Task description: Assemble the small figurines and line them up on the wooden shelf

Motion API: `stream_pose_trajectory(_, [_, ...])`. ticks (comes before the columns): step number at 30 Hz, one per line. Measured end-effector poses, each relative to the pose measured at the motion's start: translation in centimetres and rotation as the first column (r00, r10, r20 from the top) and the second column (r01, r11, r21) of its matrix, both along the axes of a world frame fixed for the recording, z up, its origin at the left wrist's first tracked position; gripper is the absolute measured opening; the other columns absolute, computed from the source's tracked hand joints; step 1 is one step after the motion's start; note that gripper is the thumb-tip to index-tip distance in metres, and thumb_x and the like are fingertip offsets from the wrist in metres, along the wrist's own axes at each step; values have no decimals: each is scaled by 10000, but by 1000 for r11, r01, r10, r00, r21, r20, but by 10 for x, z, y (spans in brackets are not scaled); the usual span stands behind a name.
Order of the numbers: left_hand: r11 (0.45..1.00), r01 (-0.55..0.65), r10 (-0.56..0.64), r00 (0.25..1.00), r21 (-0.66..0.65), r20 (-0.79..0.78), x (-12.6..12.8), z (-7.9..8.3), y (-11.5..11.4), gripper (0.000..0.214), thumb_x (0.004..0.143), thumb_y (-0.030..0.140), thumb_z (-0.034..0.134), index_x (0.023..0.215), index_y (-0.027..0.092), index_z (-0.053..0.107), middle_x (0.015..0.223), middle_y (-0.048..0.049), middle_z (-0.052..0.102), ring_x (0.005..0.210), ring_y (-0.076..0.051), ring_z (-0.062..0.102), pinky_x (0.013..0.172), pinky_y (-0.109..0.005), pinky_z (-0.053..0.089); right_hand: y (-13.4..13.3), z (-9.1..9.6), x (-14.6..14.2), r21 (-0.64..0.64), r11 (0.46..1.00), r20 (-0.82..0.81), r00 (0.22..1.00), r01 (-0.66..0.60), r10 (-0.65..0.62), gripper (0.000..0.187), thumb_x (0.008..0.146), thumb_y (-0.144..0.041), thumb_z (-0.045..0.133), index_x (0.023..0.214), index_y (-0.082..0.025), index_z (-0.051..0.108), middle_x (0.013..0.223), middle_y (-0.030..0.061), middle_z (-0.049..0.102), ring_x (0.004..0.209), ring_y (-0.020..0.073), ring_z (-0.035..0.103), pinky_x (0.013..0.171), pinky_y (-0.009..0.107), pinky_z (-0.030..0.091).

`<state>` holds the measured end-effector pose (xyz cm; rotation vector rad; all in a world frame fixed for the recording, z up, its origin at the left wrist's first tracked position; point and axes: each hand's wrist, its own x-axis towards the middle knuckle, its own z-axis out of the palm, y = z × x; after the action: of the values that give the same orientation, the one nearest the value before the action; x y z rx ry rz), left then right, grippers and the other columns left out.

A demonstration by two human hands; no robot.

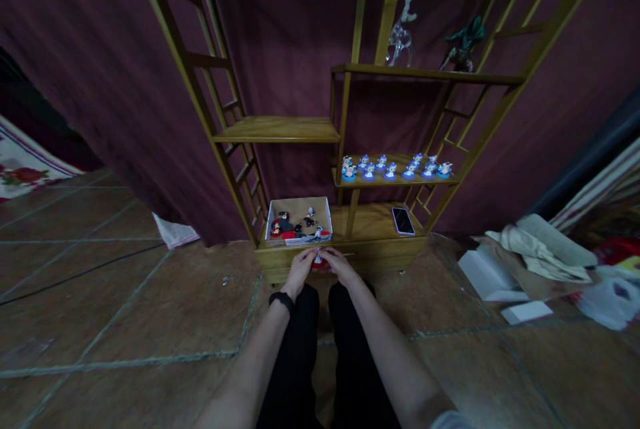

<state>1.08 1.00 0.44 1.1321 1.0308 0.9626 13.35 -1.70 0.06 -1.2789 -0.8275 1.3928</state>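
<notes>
Between my two hands, just in front of the low wooden cabinet, is a small figurine with a white-blue upper part and a red base. My left hand, below a black wristband, has its fingers closed on the figurine's left side. From the right, my right hand grips the same figurine with bent fingers. Right behind my hands stands an open cardboard box holding several small figures in black, red and white. On the shelf to the upper right, several blue-and-white figurines stand in loose rows.
A phone lies on the cabinet top at right. The wooden shelf unit carries a clear deer figure and a dark green figure higher up. White boxes, cloth and bags lie on the floor at right; a cable runs at left.
</notes>
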Motion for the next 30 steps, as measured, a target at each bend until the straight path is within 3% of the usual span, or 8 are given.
stream_pose_trajectory(7, [999,-25,24,1000,-24,-15,-1,2,-2,386,673,371,597,975,143,674,780,-79,686,648,-152,593,494,-214,435,-1,3,-3,-18,999,19,999,48,-47,213,642,-374,606,776,-212,574,651,-34,616,514,110,556,476,222,436])
stream_pose_trajectory(19, [994,-35,42,997,-100,63,-6,4,-1,305,645,363,641,842,136,690,673,-59,665,558,-124,559,442,-204,402,-10,16,-3,-28,999,-50,999,-23,21,196,650,-352,618,775,-208,573,708,-24,645,590,114,584,560,240,472])
stream_pose_trajectory(24, [994,-34,45,993,-102,112,-7,2,-1,327,630,426,656,746,121,669,602,-45,637,507,-111,534,440,-205,395,-9,13,-4,-29,999,-59,997,-45,43,261,690,-418,606,846,-210,592,706,-11,649,554,104,577,539,229,460])
stream_pose_trajectory(30, [996,24,-8,984,-90,177,-8,1,-2,372,612,459,673,749,113,669,693,-71,663,583,-122,572,520,-222,434,-7,7,-2,43,997,-127,990,-60,65,343,715,-482,585,897,-192,601,739,18,649,553,103,578,494,205,435])
